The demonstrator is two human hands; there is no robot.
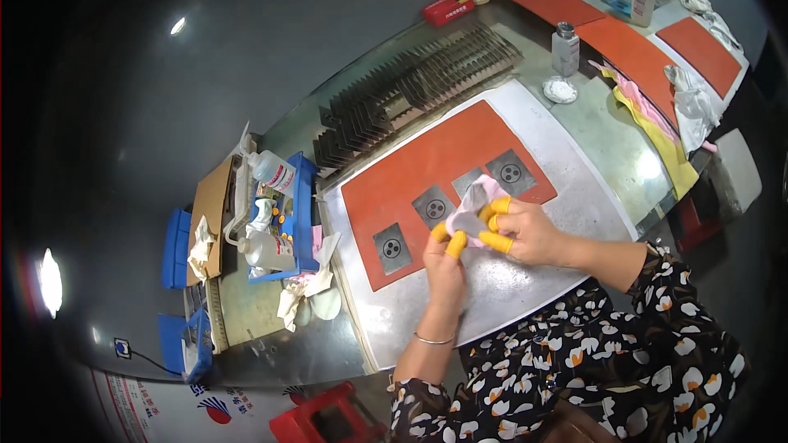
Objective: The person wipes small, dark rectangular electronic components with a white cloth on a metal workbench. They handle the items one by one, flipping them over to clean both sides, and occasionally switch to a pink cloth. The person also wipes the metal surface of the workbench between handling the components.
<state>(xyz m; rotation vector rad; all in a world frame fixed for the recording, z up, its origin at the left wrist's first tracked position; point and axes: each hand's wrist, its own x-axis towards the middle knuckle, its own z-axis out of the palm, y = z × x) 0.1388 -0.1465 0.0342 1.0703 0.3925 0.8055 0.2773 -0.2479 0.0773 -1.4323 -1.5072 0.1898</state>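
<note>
Over the orange mat (369, 197), a pale pink cloth (484, 190) is bunched between my two hands. My left hand (446, 267) pinches its lower left side, with yellow finger cots on the fingertips. On the other side my right hand (525, 234), also in yellow finger cots, grips the cloth's right edge. A greyish patch shows within the folds; whether it is a plate or shaded cloth, I cannot tell. Several thin grey square plates lie on the mat, each with a dark round mark, among them a left plate (392, 248) and a right plate (510, 174). The cloth partly covers one between them.
Behind the mat stands a slotted rack (419, 86) of upright dark plates. At left, a blue tray (305, 213) holds squeeze bottles. A clear bottle (565, 49) and a small dish (560, 90) stand at the back right, near a yellow cloth (657, 135).
</note>
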